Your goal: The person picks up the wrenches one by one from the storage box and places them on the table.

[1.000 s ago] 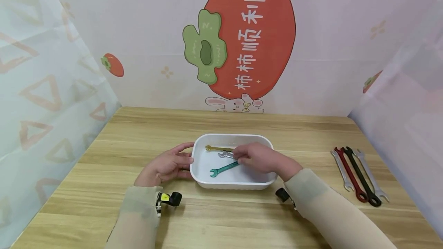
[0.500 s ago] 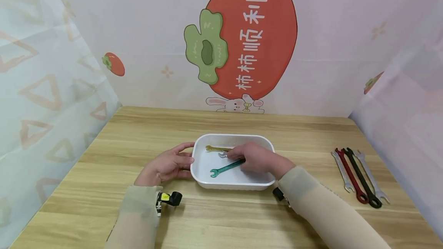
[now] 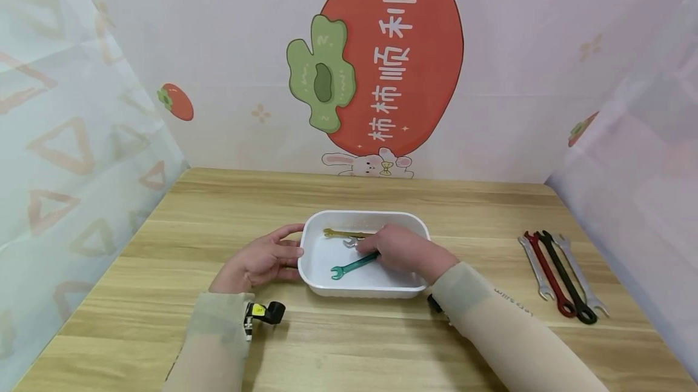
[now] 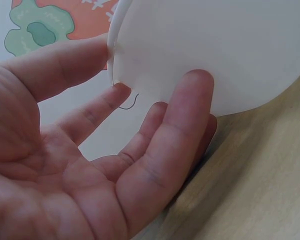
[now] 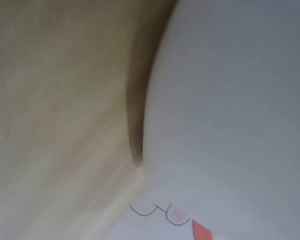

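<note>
Right grip (image 3: 409, 251) down in white plastic tray (image 3: 357, 292), back of hand up, fingers leftward, forearm crossing near right corner; fingertips hidden, cannot tell whether they pinch anything. Just beside, partly covered by hand: gold wrench (image 3: 339, 233) near far wall, small silver wrench (image 3: 350, 243), teal open-ended wrench (image 3: 351, 266) slanting across tray floor. Left grip (image 3: 264, 262) relaxed, fingers spread against tray's left end, holding nothing between them. Right side of counter (image 3: 349, 340), well apart: slim silver wrench (image 3: 537, 271), red combination wrench (image 3: 551, 277), black combination wrench (image 3: 567, 280), long silver wrench (image 3: 582, 277), side by side. Behind: persimmon-print backdrop (image 3: 237, 46).
</note>
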`<action>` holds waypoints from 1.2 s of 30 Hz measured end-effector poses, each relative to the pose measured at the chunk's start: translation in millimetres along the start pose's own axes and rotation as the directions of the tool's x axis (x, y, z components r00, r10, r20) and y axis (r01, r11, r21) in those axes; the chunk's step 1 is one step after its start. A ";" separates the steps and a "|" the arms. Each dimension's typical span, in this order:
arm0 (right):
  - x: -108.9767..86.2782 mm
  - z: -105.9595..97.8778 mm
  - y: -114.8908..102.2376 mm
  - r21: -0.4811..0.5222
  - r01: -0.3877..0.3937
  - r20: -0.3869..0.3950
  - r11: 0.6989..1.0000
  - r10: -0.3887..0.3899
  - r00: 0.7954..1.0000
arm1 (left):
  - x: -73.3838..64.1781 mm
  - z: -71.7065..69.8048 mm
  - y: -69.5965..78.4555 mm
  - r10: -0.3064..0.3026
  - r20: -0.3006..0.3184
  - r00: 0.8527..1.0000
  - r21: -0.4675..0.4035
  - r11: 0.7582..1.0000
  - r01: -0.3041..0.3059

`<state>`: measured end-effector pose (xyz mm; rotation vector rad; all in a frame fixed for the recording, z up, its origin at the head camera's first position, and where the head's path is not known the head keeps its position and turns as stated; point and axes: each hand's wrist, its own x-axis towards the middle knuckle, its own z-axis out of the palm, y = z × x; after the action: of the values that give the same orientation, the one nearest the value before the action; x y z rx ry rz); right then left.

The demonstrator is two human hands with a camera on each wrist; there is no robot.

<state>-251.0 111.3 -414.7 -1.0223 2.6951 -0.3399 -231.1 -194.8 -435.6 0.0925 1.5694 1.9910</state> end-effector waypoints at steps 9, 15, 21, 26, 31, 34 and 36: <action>0.3 -0.8 -1.4 -0.109 0.059 -0.005 0.992 -0.060 0.998 | -1.0 -1.8 1.2 0.000 0.003 1.000 -0.002 1.000 0.000; 2.2 -0.7 0.2 -0.115 0.031 -0.020 0.993 -0.033 0.999 | -1.3 -2.7 2.2 0.003 0.005 1.000 -0.007 1.000 -0.003; 1.4 -1.4 1.8 -0.039 0.054 -0.064 0.998 -0.056 0.996 | -1.5 -2.2 3.9 -0.003 0.003 1.000 -0.010 1.000 0.003; 1.1 -3.5 2.8 0.026 0.050 -0.146 0.998 -0.046 0.988 | -2.1 -2.3 4.8 0.003 0.008 1.000 -0.007 1.000 -0.003; -0.5 -6.4 0.6 0.039 -0.031 -0.213 0.999 0.038 0.976 | -2.9 -1.3 5.6 0.004 0.020 1.000 -0.001 1.000 -0.004; -2.4 -8.2 -1.0 0.059 -0.075 -0.264 0.995 0.088 0.961 | -2.9 -0.7 5.3 0.003 0.023 1.000 0.000 1.000 -0.003; -3.5 -9.6 -1.1 0.065 -0.085 -0.315 0.994 0.101 0.944 | -3.1 -0.6 4.9 0.005 0.023 1.000 0.002 1.000 -0.006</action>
<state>-250.7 114.1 -404.9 -0.8867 2.9886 -0.5992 -230.8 -197.4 -430.4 0.1199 1.5590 1.9857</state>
